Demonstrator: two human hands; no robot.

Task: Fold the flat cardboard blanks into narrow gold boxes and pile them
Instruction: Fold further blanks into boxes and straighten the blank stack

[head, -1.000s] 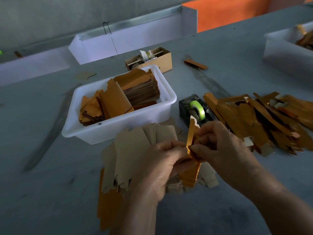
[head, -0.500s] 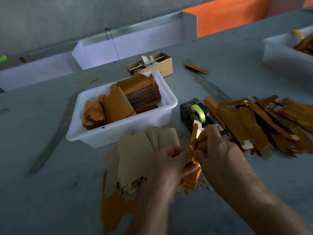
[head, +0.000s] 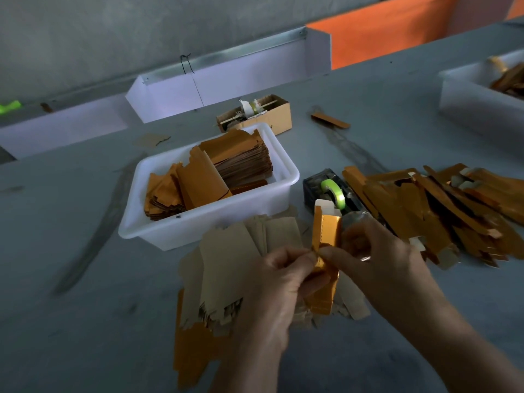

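Grey table (head: 85,321) under dim light — both hands meet above the fanned stack of flat blanks (head: 229,268). The left hand (head: 272,290) and right hand (head: 377,259) each pinch the half-formed gold box (head: 326,239), which stands nearly upright, long axis pointing away. The pile of finished boxes (head: 442,211) lies to the right — nearer the right hand.
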